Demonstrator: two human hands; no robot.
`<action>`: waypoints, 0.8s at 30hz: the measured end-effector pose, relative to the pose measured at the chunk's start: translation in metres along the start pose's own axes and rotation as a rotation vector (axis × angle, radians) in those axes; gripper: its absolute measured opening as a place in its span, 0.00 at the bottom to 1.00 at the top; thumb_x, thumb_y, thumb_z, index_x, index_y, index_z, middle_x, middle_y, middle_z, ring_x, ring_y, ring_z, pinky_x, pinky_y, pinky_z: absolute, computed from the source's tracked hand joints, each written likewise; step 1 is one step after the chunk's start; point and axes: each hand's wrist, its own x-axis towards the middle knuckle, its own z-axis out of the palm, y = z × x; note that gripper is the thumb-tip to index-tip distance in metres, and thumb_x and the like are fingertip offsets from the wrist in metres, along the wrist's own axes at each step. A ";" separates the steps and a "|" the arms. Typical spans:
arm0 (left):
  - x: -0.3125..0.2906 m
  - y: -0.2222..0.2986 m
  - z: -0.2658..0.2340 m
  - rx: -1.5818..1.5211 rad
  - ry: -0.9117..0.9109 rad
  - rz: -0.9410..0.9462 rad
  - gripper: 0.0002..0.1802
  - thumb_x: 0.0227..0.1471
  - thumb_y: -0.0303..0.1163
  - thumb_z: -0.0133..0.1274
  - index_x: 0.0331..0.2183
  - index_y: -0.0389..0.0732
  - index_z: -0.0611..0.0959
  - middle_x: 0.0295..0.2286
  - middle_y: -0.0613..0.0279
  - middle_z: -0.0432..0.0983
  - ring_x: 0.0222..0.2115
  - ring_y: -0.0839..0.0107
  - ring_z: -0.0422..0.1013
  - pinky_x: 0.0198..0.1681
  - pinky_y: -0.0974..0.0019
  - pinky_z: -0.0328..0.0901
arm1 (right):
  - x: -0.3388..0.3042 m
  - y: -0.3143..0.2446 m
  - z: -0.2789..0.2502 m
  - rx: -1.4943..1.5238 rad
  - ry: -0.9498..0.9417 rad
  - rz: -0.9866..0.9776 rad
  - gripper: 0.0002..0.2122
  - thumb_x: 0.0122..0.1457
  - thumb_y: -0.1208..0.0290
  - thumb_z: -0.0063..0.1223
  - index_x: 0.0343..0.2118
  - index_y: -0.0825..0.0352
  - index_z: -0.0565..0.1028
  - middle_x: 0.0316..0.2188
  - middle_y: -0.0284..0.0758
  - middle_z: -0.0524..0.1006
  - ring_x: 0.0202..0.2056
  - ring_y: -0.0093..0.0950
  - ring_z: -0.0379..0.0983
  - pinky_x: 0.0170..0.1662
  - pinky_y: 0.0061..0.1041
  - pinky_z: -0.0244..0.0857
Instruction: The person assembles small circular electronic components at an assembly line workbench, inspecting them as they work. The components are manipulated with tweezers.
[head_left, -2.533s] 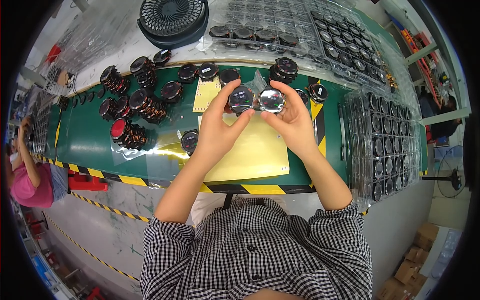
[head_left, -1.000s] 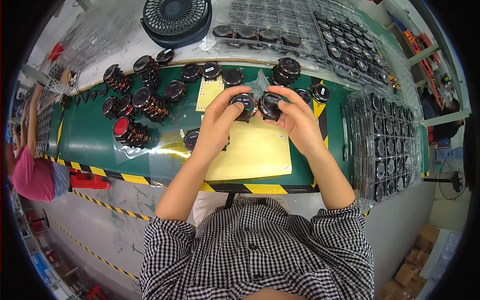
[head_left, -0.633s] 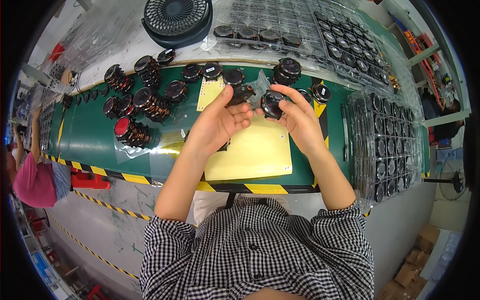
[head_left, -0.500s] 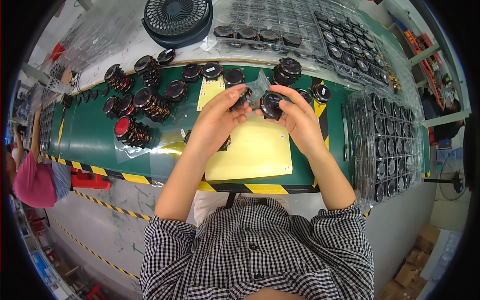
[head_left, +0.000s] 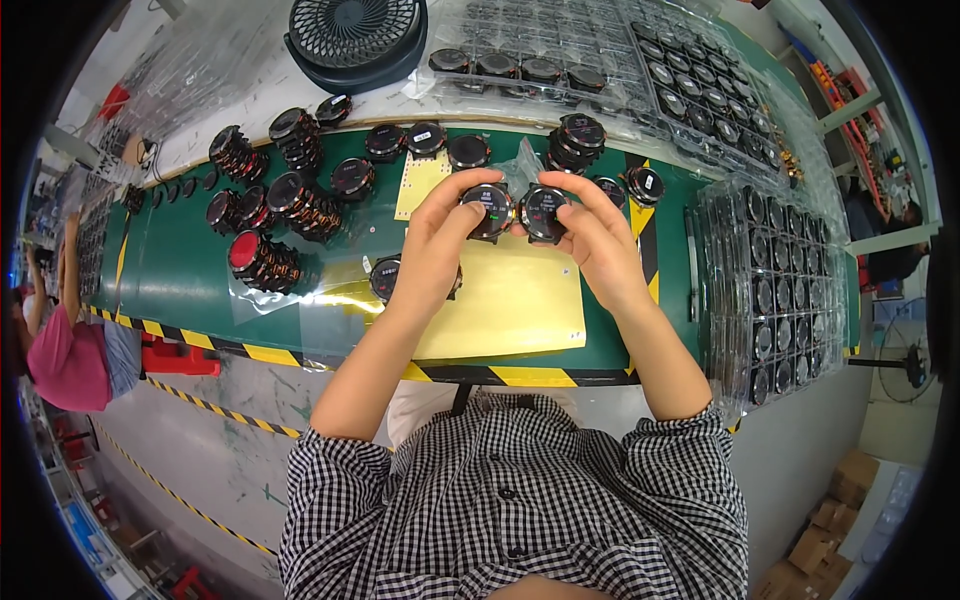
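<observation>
My left hand (head_left: 448, 228) grips a round black watch head (head_left: 487, 212) with a lit screen, thumb on its face. Beside it, my right hand (head_left: 597, 232) holds a second watch head (head_left: 543, 214), also lit, its thumb at the right rim. The two are side by side, faces up, over the top of a yellow sheet (head_left: 510, 310). Just beyond them lies a clear plastic bag (head_left: 522, 165). Under my left forearm, another watch head (head_left: 385, 277) is partly covered.
Stacks of watch heads (head_left: 303, 205) stand on the green mat (head_left: 180, 290) to the left, one topped in red (head_left: 262, 262). Clear trays of watch heads (head_left: 770, 290) are piled at right, more trays (head_left: 700, 90) at the back. A black fan (head_left: 352, 40) stands far left of centre.
My left hand has turned its watch head from edge-on to face up, and it now sits level beside the right one. Both screens show lit. My right hand has barely moved.
</observation>
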 end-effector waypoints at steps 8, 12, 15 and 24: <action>0.001 -0.003 -0.003 0.012 0.004 0.053 0.17 0.54 0.27 0.42 0.45 0.36 0.77 0.33 0.65 0.74 0.33 0.80 0.69 0.40 0.76 0.63 | 0.001 0.001 -0.001 0.093 -0.005 -0.018 0.16 0.62 0.80 0.33 0.52 0.69 0.66 0.43 0.45 0.74 0.41 0.35 0.77 0.44 0.31 0.74; -0.001 0.005 0.003 0.055 0.042 0.007 0.15 0.56 0.28 0.44 0.45 0.36 0.77 0.33 0.65 0.74 0.33 0.80 0.69 0.40 0.76 0.63 | -0.001 -0.001 0.001 0.066 0.009 -0.012 0.17 0.62 0.77 0.35 0.53 0.72 0.65 0.42 0.44 0.75 0.42 0.35 0.76 0.48 0.34 0.72; 0.000 0.000 0.001 0.066 0.045 0.039 0.14 0.57 0.28 0.46 0.45 0.36 0.77 0.32 0.66 0.74 0.34 0.80 0.69 0.40 0.75 0.63 | -0.001 -0.003 0.001 0.017 0.015 -0.009 0.16 0.63 0.75 0.37 0.53 0.70 0.66 0.41 0.42 0.76 0.42 0.33 0.76 0.46 0.31 0.72; -0.020 0.031 -0.001 -0.296 -0.270 0.145 0.31 0.48 0.22 0.56 0.54 0.34 0.67 0.45 0.58 0.71 0.44 0.70 0.70 0.49 0.70 0.63 | 0.002 0.008 -0.004 -0.060 -0.060 -0.149 0.26 0.53 0.85 0.55 0.56 0.68 0.63 0.44 0.38 0.75 0.43 0.29 0.75 0.46 0.24 0.69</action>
